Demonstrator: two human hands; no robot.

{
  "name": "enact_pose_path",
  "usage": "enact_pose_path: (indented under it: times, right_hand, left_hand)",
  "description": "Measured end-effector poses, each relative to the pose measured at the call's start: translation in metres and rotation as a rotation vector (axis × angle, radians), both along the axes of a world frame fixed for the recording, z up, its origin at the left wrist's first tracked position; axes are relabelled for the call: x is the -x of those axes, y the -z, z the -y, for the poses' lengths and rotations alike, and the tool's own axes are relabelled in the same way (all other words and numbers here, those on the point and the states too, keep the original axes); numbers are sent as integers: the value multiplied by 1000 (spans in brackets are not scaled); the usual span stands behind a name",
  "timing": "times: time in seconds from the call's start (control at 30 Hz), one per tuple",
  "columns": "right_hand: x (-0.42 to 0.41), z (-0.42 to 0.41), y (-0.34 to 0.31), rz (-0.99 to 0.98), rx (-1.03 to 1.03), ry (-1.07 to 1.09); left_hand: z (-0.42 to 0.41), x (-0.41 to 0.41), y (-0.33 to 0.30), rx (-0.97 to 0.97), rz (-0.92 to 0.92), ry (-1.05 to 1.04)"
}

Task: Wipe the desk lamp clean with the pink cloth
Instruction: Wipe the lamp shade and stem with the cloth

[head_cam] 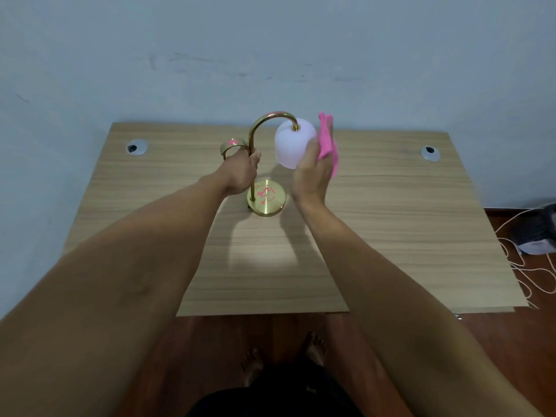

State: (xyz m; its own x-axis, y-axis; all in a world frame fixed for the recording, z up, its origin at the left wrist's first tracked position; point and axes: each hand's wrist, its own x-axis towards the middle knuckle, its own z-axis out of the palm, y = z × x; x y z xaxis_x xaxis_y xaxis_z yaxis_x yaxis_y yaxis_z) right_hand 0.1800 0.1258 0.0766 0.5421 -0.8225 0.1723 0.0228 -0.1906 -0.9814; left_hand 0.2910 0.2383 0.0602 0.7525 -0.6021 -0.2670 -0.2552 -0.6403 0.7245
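Left hand (240, 176) grip circles lamp stem (252, 164); right hand (311, 173) pinches pink cloth (327, 139).

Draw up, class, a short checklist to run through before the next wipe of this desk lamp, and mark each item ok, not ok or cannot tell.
1. Lamp steadied: ok. The left hand grips the gold stem.
2. Cloth in hand: ok. The right hand holds the pink cloth against the right side of the white shade.
3. Base flat on the desk: ok. The round gold base sits level.
4. Base clean: not ok. Pink marks show on it.
5. Gold ring behind the left hand clean: not ok. It has a pink spot.
6. Far side of the shade clean: cannot tell, it is hidden.
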Motion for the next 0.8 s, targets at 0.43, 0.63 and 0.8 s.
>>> enact_pose_path:
  times: [0.43,0.63,0.8]
  right_hand:
    - [27,12,26,-499,1173,-123]
    - [6,16,3,-626,1363,-209]
    - [10,22,-3,-555,1324,-189]
  left_hand:
    - [1,3,-4,-66,70,-21]
    - [-2,2,-5,-27,12,6]
    - [-1,5,-7,-22,-53,-1]
